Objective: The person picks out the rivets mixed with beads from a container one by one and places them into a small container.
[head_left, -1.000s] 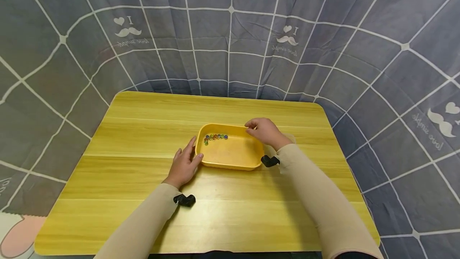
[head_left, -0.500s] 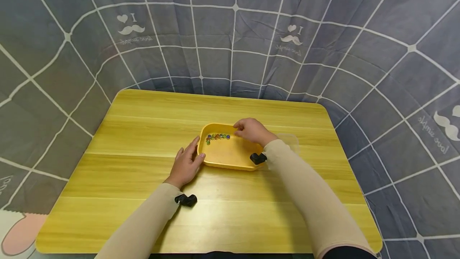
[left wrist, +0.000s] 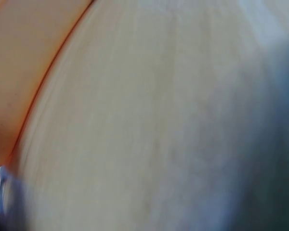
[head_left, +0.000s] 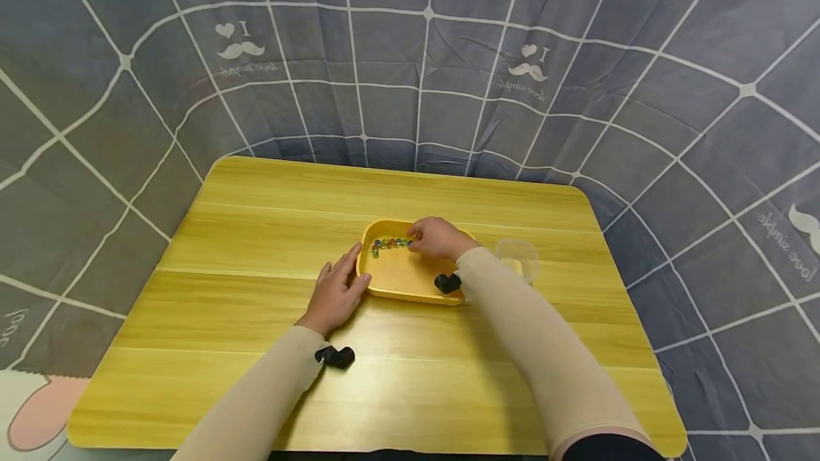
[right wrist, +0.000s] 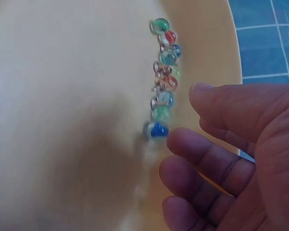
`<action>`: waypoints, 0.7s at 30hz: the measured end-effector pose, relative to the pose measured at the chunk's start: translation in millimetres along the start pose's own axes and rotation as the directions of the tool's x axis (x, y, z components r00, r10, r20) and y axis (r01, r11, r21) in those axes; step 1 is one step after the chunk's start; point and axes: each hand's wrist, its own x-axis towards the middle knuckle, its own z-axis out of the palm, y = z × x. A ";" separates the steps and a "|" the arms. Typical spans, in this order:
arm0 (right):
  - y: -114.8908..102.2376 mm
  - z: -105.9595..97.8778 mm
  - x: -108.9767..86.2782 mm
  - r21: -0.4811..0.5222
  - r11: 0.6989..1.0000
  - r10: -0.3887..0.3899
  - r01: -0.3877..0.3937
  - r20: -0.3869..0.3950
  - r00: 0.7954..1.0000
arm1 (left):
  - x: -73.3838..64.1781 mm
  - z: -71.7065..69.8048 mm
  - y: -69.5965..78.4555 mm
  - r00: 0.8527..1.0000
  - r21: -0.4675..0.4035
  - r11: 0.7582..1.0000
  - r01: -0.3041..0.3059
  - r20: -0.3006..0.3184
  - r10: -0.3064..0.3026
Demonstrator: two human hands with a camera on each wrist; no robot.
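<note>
A yellow tray [head_left: 410,297] lies on the table. Near its far left side, several coloured glass marbles [right wrist: 164,82] form a line, with a blue one [right wrist: 158,130] at the end closest to my right hand. That right hand [head_left: 440,238] reaches over the tray's far rim, fingers loosely bent; in the right wrist view the index fingertip [right wrist: 176,139] is beside the blue marble, thumb apart, and nothing is pinched. With fingers extended, my left hand [head_left: 334,296] rests against the tray's left end, thumb at the near corner. Only a bit of it shows in the left wrist view.
A clear plastic container [head_left: 527,253] stands on the table just right of the tray, partly behind my right sleeve. The wooden table [head_left: 256,219] reaches back to a grey checked curtain [head_left: 384,41] that hangs around it.
My right hand has moved left over the tray, from its far right corner toward the marbles' end. The clear container has come out from behind the arm. My left hand stays against the tray.
</note>
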 end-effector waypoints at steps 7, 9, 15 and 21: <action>-5.9 13.0 12.8 -0.019 1.000 -0.013 0.014 0.041 0.999 | 0.9 -0.5 -1.0 1.000 -0.014 1.000 0.008 0.008 -0.008; -5.8 15.4 15.6 -0.029 0.999 -0.015 0.017 0.047 0.999 | 1.4 0.1 0.8 1.000 -0.019 1.000 0.013 0.006 -0.013; -2.7 19.3 24.5 -0.080 0.997 -0.017 0.021 0.049 0.999 | 3.3 2.4 2.9 1.000 -0.007 1.000 -0.007 -0.004 0.007; 0.2 20.3 31.0 -0.108 0.993 -0.043 0.048 0.050 0.998 | 5.9 5.5 1.8 1.000 0.009 1.000 -0.003 -0.014 0.004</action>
